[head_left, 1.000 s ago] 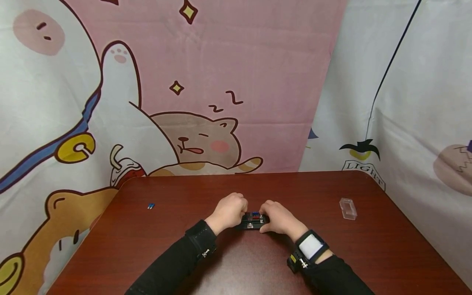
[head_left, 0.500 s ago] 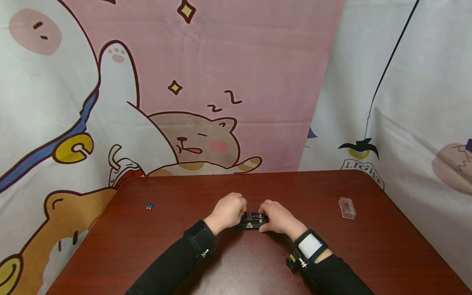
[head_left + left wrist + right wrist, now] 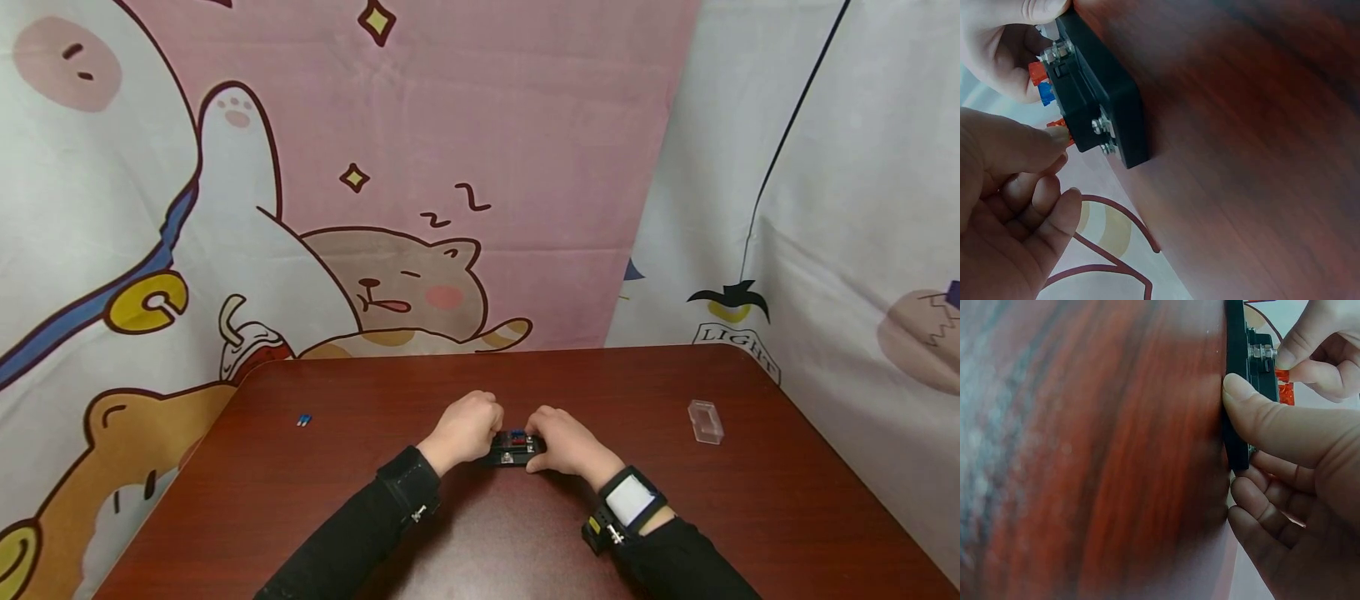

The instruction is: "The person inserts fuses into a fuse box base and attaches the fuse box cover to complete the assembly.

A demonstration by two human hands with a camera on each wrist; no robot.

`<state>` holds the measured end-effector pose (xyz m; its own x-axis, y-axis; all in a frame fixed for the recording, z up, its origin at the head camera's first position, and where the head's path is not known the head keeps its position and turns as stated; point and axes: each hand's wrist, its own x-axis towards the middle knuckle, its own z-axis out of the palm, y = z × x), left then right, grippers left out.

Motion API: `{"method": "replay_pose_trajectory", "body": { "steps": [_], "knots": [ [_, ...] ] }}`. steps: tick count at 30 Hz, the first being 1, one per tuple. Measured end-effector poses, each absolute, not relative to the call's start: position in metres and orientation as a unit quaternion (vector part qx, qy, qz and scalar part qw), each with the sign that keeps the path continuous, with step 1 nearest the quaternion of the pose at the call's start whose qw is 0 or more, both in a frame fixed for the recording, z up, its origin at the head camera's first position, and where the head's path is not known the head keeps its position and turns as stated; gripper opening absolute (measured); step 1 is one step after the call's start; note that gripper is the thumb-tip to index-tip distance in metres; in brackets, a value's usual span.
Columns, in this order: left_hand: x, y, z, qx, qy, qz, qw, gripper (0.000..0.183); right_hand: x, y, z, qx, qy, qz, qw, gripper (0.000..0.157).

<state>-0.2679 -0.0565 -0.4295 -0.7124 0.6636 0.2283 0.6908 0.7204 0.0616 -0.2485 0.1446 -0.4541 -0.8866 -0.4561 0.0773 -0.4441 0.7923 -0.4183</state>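
the left hand (image 3: 465, 427) pinched an orange fuse (image 3: 1055, 124) at nine o'clock on the black fuse block (image 3: 512, 450), which sat on the counter (image 3: 510, 533); the right hand (image 3: 573, 446) gripped its three o'clock end. a clear box (image 3: 706, 422) lay beyond, toward three.

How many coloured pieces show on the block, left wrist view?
3: a red piece, the blue piece beside it, and another red piece pinched by the left hand. Others may be hidden.
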Motion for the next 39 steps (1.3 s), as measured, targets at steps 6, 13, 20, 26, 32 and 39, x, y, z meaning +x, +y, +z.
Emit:
{"method": "replay_pose_trajectory", "body": {
  "steps": [6, 13, 20, 26, 32, 39],
  "knots": [
    [-0.2701, -0.0582, -0.4292, -0.384, -0.916, -0.074, 0.093, 0.031, -0.2485, 0.1440, -0.4536, -0.237, 0.947, -0.217, 0.017, 0.041],
    [-0.2713, -0.0572, -0.4279, -0.388, -0.915, -0.068, 0.083, 0.028, -0.2479, 0.1452, -0.4547, -0.241, 0.946, -0.215, 0.010, 0.040],
    [-0.2717, -0.0560, -0.4282, -0.387, -0.916, -0.066, 0.080, 0.033, -0.2479, 0.1460, -0.4553, -0.240, 0.946, -0.218, 0.012, 0.041],
    [-0.2726, -0.0566, -0.4275, -0.384, -0.916, -0.081, 0.083, 0.030, -0.2487, 0.1453, -0.4526, -0.235, 0.948, -0.215, 0.016, 0.041],
    [-0.2759, -0.0578, -0.4282, -0.380, -0.917, -0.098, 0.073, 0.035, -0.2487, 0.1459, -0.4520, -0.237, 0.948, -0.214, 0.014, 0.041],
    [-0.2770, -0.0646, -0.4275, -0.383, -0.914, -0.127, 0.050, 0.029, -0.2487, 0.1455, -0.4532, -0.247, 0.945, -0.212, 0.010, 0.041]
  ]
}}
